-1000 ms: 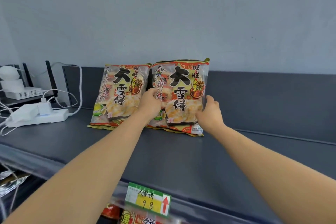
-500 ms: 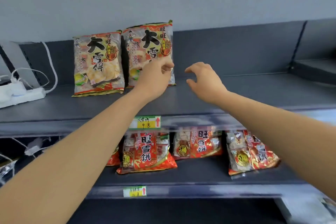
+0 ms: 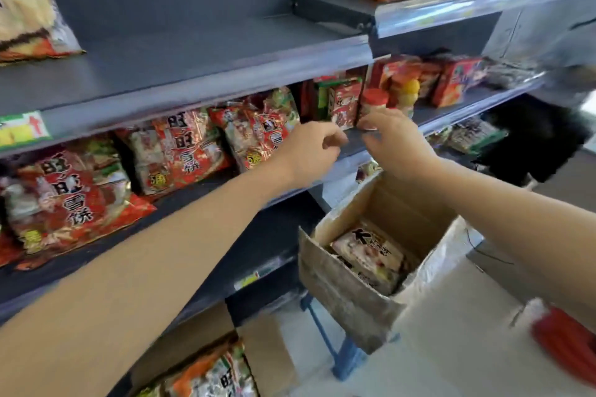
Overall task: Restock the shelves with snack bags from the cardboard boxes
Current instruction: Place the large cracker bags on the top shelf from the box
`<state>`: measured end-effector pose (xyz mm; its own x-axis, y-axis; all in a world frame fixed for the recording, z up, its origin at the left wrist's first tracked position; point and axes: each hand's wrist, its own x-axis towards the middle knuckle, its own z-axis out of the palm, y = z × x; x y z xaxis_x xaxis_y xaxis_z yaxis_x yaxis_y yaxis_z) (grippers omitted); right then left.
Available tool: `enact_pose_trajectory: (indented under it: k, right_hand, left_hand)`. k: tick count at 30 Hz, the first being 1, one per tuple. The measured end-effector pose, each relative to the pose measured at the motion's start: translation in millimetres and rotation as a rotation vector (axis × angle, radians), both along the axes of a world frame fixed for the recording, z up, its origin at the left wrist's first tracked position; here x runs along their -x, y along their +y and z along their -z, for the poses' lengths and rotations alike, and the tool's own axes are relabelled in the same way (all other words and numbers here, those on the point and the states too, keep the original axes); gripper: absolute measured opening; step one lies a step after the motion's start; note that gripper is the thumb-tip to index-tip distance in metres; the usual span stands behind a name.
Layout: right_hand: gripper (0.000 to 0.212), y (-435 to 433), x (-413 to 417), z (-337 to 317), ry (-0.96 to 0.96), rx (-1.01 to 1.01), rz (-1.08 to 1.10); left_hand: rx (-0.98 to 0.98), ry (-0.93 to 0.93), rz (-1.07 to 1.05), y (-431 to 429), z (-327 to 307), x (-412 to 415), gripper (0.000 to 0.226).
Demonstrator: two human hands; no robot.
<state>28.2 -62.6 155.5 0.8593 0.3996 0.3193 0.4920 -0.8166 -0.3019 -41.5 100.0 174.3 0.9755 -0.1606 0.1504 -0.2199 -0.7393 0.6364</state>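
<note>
both of my hands are up in the air in front of the middle shelf (image 3: 180, 195), above the open cardboard box (image 3: 338, 284). left hand (image 3: 309, 151): fingers loosely curled, nothing in them. right hand (image 3: 396, 142): fingers half bent and pointing down, also empty. neither touches a bag or the box.

progress, as i read it: partly done. the top shelf (image 3: 193, 51) has one pale snack bag (image 3: 25, 10) showing at its far left (frame cuts it off) and is bare from there to the divider, so most of that row looks unfilled. the middle shelf carries a row of red snack bags (image 3: 180, 151), leaning and overlapping, with jars and small cartons (image 3: 374, 103) further right.

stock left: the bags in the box (image 3: 367, 248) lie flat, well down inside it, looks like several stacked but i can't count them. a second box (image 3: 264, 361) lower left holds more red bags (image 3: 206, 374).

so plenty left to do. next i'd judge it's a reach down into the box for another bag. blurry red thing (image 3: 564, 345) bottom right, can't tell what it is.
</note>
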Motion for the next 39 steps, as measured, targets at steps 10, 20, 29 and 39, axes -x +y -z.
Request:
enact_pose_trajectory:
  k: [10, 20, 29, 39]
  right_hand:
    - [0.036, -103.9, -91.4, 135.9, 0.556, 0.365, 0.001]
    - [0.036, -119.5, -199.3, 298.4, 0.843, 0.673, -0.183]
    - [0.040, -120.0, -231.5, 409.9, 1.121, 0.655, -0.099]
    - [0.025, -133.9, -242.1, 472.7, 1.531, 0.465, 0.145]
  left_hand:
    - [0.083, 0.449, -0.105, -110.9, 145.0, -86.9, 0.025]
    - [0.319, 0.941, -0.470, -157.5, 312.0, -154.5, 0.018]
    - [0.458, 1.133, -0.859, -163.8, 424.7, -184.8, 0.053]
    - [0.667, 1.204, -1.033, -178.9, 480.5, -190.6, 0.093]
